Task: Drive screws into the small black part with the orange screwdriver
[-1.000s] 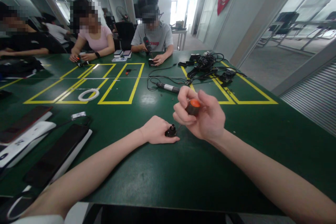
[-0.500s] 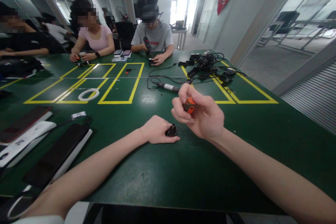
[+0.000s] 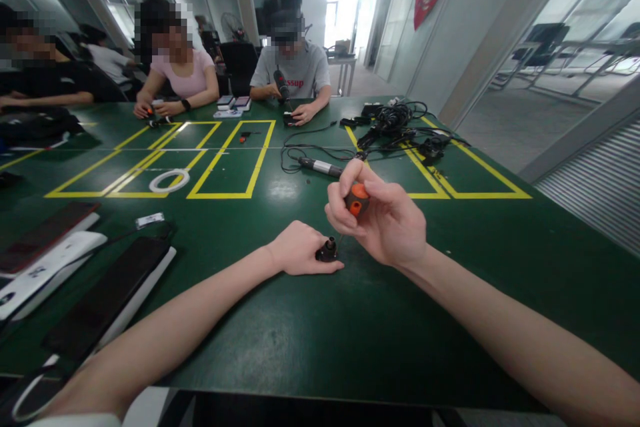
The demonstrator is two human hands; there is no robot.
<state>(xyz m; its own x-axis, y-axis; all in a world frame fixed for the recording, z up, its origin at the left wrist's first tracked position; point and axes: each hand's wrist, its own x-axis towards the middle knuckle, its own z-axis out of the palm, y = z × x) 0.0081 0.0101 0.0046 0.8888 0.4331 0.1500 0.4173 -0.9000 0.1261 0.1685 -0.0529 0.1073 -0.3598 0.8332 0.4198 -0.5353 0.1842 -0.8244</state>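
Observation:
My left hand [image 3: 303,250] lies on the green table, closed around a small black part [image 3: 328,251] with a short round stub pointing up. The far side of that part is hidden by my fingers. Above it and to the right, my right hand [image 3: 383,217] grips a screwdriver [image 3: 357,200] by its orange and dark grey handle. Its thin shaft runs down towards the black part; I cannot tell whether the tip touches it.
Beyond my hands lies a black and silver pen-shaped tool [image 3: 320,166] with a cord. A cable heap [image 3: 393,123] is at the back right. Left are a white ring [image 3: 169,180] and a dark phone-like slab [image 3: 110,293]. A co-worker [image 3: 293,70] sits opposite.
The screwdriver handle has turned and tilted slightly in my right hand, showing more of its orange end. My left hand and the black part stay nearly still.

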